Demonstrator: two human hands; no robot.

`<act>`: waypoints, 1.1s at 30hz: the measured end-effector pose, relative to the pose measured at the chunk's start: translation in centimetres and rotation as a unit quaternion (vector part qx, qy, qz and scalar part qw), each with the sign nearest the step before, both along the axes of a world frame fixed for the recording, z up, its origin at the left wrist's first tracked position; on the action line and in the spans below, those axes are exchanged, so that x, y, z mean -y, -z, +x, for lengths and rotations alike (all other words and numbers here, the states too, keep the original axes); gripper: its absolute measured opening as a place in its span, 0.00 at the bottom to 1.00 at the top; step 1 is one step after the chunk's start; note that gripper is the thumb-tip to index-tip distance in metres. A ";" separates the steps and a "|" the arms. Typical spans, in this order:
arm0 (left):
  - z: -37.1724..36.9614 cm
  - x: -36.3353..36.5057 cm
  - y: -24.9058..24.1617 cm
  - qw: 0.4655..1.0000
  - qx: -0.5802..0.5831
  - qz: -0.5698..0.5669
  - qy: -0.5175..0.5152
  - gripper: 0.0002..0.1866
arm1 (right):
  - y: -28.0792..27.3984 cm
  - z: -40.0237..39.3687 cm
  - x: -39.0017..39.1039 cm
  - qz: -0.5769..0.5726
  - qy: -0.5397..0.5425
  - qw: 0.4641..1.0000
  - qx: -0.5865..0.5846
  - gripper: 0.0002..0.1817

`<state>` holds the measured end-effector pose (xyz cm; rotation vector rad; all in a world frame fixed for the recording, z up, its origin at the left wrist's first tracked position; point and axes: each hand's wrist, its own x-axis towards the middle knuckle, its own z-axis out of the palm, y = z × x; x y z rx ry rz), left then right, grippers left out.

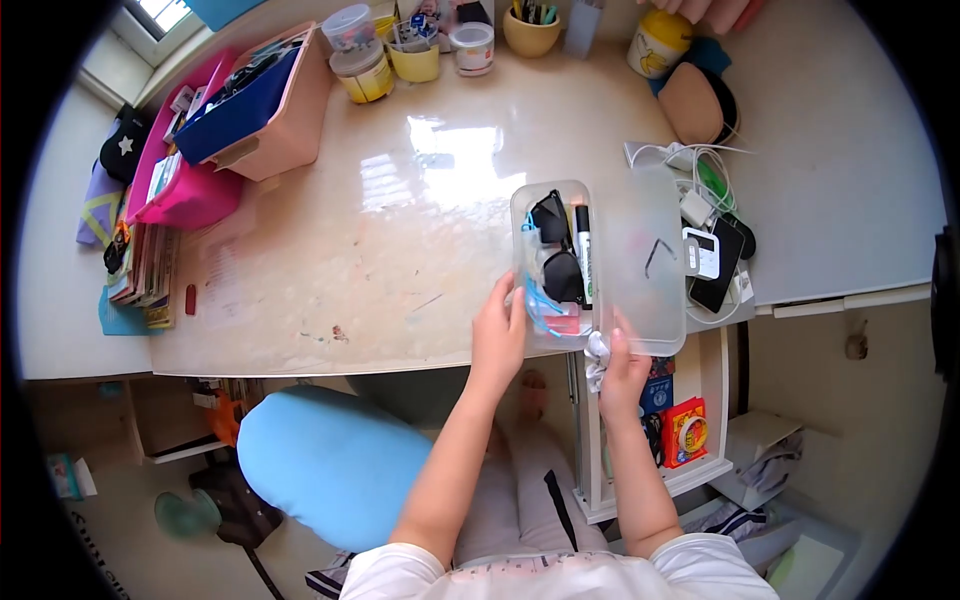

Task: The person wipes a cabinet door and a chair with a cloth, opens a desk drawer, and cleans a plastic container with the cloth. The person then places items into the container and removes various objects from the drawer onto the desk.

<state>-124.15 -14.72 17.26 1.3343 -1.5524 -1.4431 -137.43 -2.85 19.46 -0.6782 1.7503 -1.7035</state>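
Observation:
A clear plastic box (pixel 517 235) lies near the front edge of the desk, its see-through lid (pixel 640 215) folded out to the right. Inside are black sunglasses (pixel 562 277), a black-and-white marker (pixel 584 255), a light blue cord (pixel 541 300) and a small pink item (pixel 562 325). My left hand (pixel 498 328) grips the box at its lower left side, thumb along the wall. With my right hand (pixel 622 372) I pinch the lid's lower edge near the hinge side. A crumpled white thing (pixel 597 362) sits against that hand's fingers.
Below the desk edge, an open drawer (pixel 722 400) holds a red packet (pixel 686 432). Cables, a dark phone (pixel 722 265) and a glasses case (pixel 695 103) lie at right. Pink bins (pixel 190 195) stand at left, pots (pixel 531 35) along the back. A blue cushion (pixel 325 460) is below.

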 end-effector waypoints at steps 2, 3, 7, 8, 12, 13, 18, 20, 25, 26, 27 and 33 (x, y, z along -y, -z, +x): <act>-2.1 0.9 0.9 0.995 0.067 -0.077 -0.001 0.27 | -1.8 0.2 1.1 -0.005 0.010 0.997 -0.077 0.23; -3.4 1.3 0.9 0.990 0.044 -0.126 -0.035 0.27 | -2.4 0.1 1.8 0.017 -0.004 0.974 -0.226 0.24; -5.2 4.1 4.4 0.945 -0.286 0.159 -0.027 0.28 | -3.7 1.3 5.2 0.010 -0.024 0.868 -0.495 0.31; -5.5 4.1 11.2 0.801 -0.543 0.244 -0.055 0.28 | -3.7 1.6 5.9 0.000 -0.042 0.848 -0.528 0.33; -3.5 4.2 10.1 0.889 -0.428 0.149 -0.066 0.30 | -2.7 2.5 7.4 0.035 -0.109 0.799 -0.590 0.40; -2.6 4.2 9.6 0.912 -0.386 0.118 -0.069 0.30 | -2.4 2.8 7.5 0.036 -0.122 0.786 -0.605 0.41; 1.7 3.6 8.5 0.961 -0.271 0.062 -0.009 0.31 | -0.6 3.7 7.4 0.030 -0.106 0.798 -0.592 0.40; 2.5 3.5 7.9 0.967 -0.248 0.059 0.017 0.32 | 0.4 3.4 7.2 0.018 -0.092 0.809 -0.580 0.39; 1.3 3.2 4.0 0.987 -0.144 0.054 -0.043 0.37 | 0.5 2.2 7.1 0.062 -0.021 0.899 -0.434 0.37; 1.0 3.2 2.3 0.990 -0.093 0.082 -0.065 0.40 | 1.0 1.3 7.6 0.064 -0.024 0.898 -0.434 0.37; 0.9 3.2 1.2 0.990 -0.042 0.108 -0.086 0.42 | 1.7 -0.1 8.4 0.010 0.040 0.924 -0.380 0.33; 2.5 2.8 0.9 0.977 0.181 -0.032 -0.107 0.47 | -1.4 -5.6 9.6 0.020 0.151 0.987 0.055 0.22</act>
